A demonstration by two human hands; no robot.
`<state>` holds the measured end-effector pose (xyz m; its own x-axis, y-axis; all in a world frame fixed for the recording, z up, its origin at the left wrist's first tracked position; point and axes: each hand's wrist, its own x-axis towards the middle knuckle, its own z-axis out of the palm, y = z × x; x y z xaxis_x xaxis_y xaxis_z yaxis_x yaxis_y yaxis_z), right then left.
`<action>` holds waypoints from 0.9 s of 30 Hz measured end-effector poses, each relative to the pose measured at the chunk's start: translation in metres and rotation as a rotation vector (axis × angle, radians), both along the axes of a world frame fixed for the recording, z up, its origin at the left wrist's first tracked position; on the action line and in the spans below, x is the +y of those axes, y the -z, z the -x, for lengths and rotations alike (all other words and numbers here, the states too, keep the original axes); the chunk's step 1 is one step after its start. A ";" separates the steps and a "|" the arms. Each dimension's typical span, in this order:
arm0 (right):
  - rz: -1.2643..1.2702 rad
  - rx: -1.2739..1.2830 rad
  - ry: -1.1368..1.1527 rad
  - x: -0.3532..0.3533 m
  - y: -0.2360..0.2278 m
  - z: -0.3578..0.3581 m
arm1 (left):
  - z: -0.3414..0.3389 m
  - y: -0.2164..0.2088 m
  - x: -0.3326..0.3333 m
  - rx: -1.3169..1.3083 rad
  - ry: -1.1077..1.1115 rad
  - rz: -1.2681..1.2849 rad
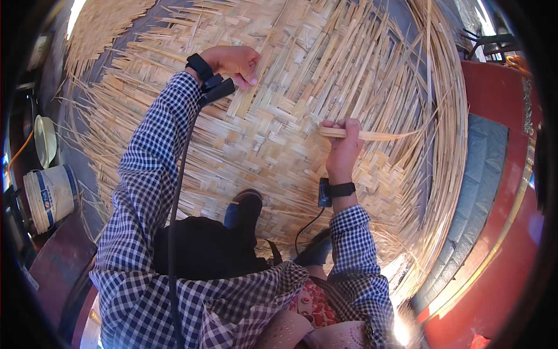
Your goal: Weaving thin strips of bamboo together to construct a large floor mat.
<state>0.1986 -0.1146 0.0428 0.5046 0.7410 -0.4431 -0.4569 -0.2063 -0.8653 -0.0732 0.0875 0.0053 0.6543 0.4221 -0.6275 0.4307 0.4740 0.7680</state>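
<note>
A large woven reed mat (250, 148) lies beneath me, its middle tightly plaited and its edges ending in loose strips. My left hand (235, 63) is over its upper part, the fingers curled down close to the weave. Whatever those fingers pinch, if anything, is hidden. Right of the mat's middle, my right hand (343, 148) is closed on a pale, flat reed strip (383, 136). The strip's blunt end pokes out left of the fist, and its thin tail bends away to the right.
Long loose reeds (450, 110) curve along the mat's right edge. Beyond them are a grey-blue quilted pad (474, 168) and a red surface (494, 87). A white bucket (55, 198) and a pale basin (45, 141) stand at left. My shoe (250, 206) rests on the mat.
</note>
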 end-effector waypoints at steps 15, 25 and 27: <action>0.373 -0.123 -0.742 0.099 0.015 -0.012 | -0.022 0.001 -0.016 0.102 0.015 -0.343; 0.103 -0.327 -0.418 0.059 0.004 0.013 | -0.044 0.004 -0.021 -0.678 -0.286 0.617; 0.141 -0.385 -0.500 0.072 0.012 0.009 | -0.048 0.001 -0.013 -0.589 -0.220 0.557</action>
